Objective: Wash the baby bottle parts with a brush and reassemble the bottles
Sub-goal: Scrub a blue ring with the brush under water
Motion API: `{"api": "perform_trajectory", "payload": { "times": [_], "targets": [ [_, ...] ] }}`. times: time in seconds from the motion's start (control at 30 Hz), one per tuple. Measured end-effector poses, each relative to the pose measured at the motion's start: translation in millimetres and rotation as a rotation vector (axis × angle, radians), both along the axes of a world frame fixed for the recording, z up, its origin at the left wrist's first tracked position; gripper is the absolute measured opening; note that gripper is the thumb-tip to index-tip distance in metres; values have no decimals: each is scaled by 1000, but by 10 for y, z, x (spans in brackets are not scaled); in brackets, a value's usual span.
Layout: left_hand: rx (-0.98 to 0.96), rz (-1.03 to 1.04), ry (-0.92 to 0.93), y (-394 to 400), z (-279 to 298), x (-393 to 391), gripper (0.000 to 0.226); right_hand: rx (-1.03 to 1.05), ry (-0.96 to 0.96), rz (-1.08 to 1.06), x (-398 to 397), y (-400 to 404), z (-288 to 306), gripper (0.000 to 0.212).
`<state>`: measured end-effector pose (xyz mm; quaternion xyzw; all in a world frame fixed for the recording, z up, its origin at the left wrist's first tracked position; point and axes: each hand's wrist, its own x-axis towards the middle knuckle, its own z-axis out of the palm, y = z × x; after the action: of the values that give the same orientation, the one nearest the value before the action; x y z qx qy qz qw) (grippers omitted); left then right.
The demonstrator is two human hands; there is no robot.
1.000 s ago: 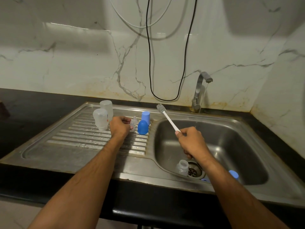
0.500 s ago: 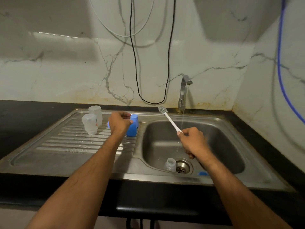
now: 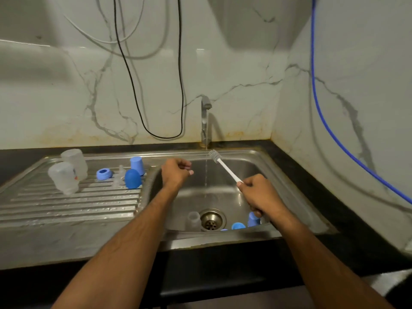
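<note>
1. Starting nearest the camera, with the drain (image 3: 211,220) of the sink (image 3: 296,210) as the landmark: a clear bottle part (image 3: 193,220) lies just left of the drain, and three blue pieces, the tallest a small blue cup (image 3: 253,219), sit just right of it on the basin floor. All look like light, thin plastic, wet and likely slippery, so I judge each is best taken around its body or rim with a full finger wrap.

2. Above and right of the drain, the right hand (image 3: 260,195) is clamped on the brush (image 3: 225,167), fingers curled round the lower end of its white handle. The handle looks stiff and light, and the bristle head points up and away, beyond the drain, close to the water stream (image 3: 206,172). Holding low gives reach but less control of the tip.

3. Above and left of the drain, the left hand (image 3: 176,173) hovers over the basin with fingers curled into a loose fist. Nothing shows inside it, though I cannot rule out a small part.

4. Farther left of the drain, on the ribbed drainboard (image 3: 66,206), stand a blue dome cap (image 3: 132,178), a blue cup (image 3: 136,165), a blue ring (image 3: 104,174) and a clear teat (image 3: 120,178), which should be soft and floppy, best pinched gently at its base.

5. Farthest left of the drain, two clear bottles (image 3: 66,172) stand inverted, touching: rigid, light, easily tipped.

6. Beyond the drain, the tap (image 3: 205,117) is running.
</note>
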<state>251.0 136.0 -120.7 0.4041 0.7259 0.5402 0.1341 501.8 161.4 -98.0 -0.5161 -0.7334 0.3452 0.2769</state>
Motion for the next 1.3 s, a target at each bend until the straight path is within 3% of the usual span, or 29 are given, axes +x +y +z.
{"api": "perform_trajectory", "payload": {
  "times": [0.2, 0.37, 0.67, 0.9, 1.07, 1.3],
  "targets": [
    [-135, -204, 99, 403, -195, 334, 20, -53, 24, -27, 146, 253, -112, 39],
    [-340, -421, 287, 717, -371, 478, 15, -72, 29, -30, 113, 457, -220, 39],
    [-869, -789, 556, 1169, -680, 715, 16, -105, 35, -26, -58, 745, -347, 36],
    [-1036, -861, 522, 1386, -923, 1005, 19, -77, 4, -25, -82, 891, -477, 30],
    [-1092, -913, 601, 1426, -1034, 1159, 32, -38, -25, -30, -101, 970, -519, 28],
    [-1143, -940, 721, 1383, -1128, 1272, 33, -23, -51, -44, -114, 983, -551, 26]
  ]
}}
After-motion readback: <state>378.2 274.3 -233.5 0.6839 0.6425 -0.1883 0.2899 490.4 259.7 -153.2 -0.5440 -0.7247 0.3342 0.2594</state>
